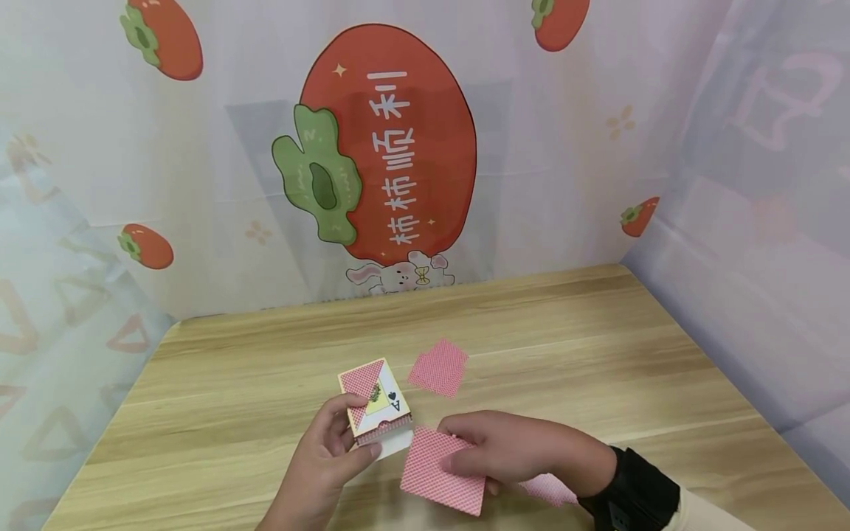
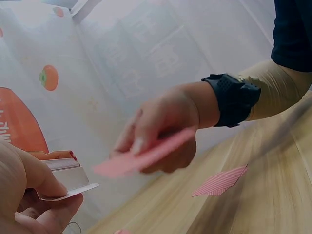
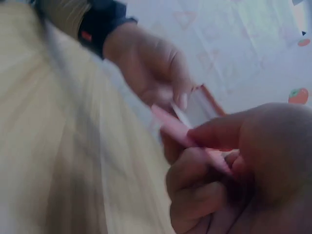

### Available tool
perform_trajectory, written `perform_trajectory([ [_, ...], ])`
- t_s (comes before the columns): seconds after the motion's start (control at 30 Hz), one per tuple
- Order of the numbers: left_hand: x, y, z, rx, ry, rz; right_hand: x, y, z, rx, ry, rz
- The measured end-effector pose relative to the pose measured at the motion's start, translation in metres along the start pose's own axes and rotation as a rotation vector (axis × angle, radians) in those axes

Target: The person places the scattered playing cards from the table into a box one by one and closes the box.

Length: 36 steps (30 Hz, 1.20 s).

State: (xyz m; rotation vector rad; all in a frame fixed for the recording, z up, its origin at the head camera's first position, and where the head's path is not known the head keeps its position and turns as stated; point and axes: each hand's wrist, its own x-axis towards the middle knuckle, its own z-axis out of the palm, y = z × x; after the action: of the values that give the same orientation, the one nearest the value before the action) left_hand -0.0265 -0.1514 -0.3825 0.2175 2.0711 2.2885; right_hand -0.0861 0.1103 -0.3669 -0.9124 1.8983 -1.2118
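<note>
My left hand (image 1: 323,451) grips a playing-card box (image 1: 375,398) above the table, its front showing an ace of spades and a red pattern. The box's near end is open, with a white flap (image 1: 395,444) folded out under the left thumb. My right hand (image 1: 508,446) pinches a red-patterned playing card (image 1: 441,472), or a thin stack of them, between thumb and fingers, patterned side up. In the left wrist view the held card (image 2: 146,157) is blurred and points toward the open box end, a little apart from it. How many cards it holds I cannot tell.
Several overlapping red-backed cards (image 1: 440,369) lie on the wooden table (image 1: 252,369) beyond the hands. Another card (image 1: 550,489) lies partly hidden under the right wrist. Printed cloth (image 1: 544,147) hangs behind the table and at both sides.
</note>
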Motion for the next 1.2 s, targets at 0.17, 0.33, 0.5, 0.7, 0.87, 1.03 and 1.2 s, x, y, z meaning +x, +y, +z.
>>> perform_trajectory([
  [0.17,0.000,0.000,0.000,0.009,-0.010,0.007,-0.002,-0.011,0.007,0.225,-0.047,-0.036],
  [0.33,0.000,0.000,0.000,0.010,-0.022,0.018,0.001,-0.014,0.010,0.333,-0.042,-0.041],
  [0.5,-0.001,0.000,0.000,0.005,-0.033,0.027,0.003,-0.011,0.013,0.376,-0.041,-0.035],
  [0.7,0.000,0.000,-0.001,-0.022,-0.065,0.052,0.004,-0.011,0.019,0.463,-0.017,-0.016],
  [0.87,0.000,0.001,-0.002,-0.019,-0.057,0.053,0.003,-0.012,0.024,0.512,-0.008,-0.035],
  [1.03,0.000,0.003,-0.003,-0.008,-0.022,0.039,0.001,-0.014,0.026,0.528,-0.021,-0.092],
  [1.2,-0.002,0.002,-0.001,-0.026,-0.044,0.039,0.005,-0.015,0.031,0.344,0.157,-0.139],
])
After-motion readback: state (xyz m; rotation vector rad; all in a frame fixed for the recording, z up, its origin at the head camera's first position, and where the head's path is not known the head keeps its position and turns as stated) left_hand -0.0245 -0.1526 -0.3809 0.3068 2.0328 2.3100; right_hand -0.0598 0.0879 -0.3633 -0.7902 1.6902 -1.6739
